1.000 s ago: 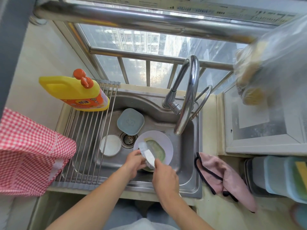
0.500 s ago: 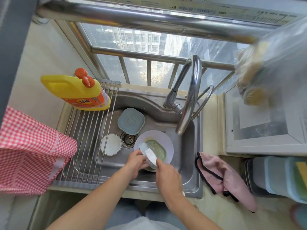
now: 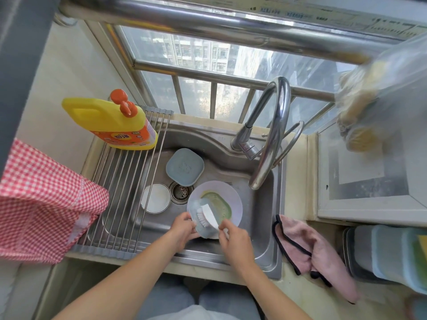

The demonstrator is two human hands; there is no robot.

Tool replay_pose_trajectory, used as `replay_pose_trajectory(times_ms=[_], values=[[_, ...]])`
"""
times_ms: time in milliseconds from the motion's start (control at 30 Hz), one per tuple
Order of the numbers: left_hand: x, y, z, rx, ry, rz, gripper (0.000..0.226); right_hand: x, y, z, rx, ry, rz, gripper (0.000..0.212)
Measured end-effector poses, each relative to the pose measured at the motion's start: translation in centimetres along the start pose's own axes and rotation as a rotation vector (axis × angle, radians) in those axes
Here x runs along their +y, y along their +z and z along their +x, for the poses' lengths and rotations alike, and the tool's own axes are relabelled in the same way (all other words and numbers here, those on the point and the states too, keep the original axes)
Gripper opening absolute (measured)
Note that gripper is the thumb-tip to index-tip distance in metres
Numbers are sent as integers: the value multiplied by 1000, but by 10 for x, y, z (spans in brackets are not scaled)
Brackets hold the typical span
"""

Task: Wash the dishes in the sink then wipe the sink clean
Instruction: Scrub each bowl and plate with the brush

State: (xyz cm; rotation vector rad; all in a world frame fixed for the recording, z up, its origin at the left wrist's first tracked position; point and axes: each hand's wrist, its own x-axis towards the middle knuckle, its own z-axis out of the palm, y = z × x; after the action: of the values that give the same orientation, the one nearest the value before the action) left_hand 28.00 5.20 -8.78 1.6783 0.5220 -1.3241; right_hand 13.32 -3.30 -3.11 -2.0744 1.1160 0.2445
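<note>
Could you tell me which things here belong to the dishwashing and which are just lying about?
In use: brush, small dish, plates, blue dish, white lid, sink, soap.
Lying about: checked cloth, bagged sponges, containers.

The sink (image 3: 265, 227) is crowded — a blue dish (image 3: 184, 167) at frame centre, white lid (image 3: 156, 198) left of it, faucet (image 3: 272, 139) arching over upper right. Bare steel shows along the basin's right side — passable beneath the spout.
</note>
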Motion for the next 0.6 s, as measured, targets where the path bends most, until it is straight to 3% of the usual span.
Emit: replay_pose_trajectory(times_ms=[233,400,533,600], values=[[0,-10,1,-15,-38,58,24,12,15,55,-48,358,63,14],[4,-13,8,18,-93,91,28,-7,18,61,-104,221,184,4],[5,-19,8,25,-113,116,27,7,13,66,-61,399,91,12],[6,-20,8,26,-113,130,28,8,12,65,-62,402,80,12]])
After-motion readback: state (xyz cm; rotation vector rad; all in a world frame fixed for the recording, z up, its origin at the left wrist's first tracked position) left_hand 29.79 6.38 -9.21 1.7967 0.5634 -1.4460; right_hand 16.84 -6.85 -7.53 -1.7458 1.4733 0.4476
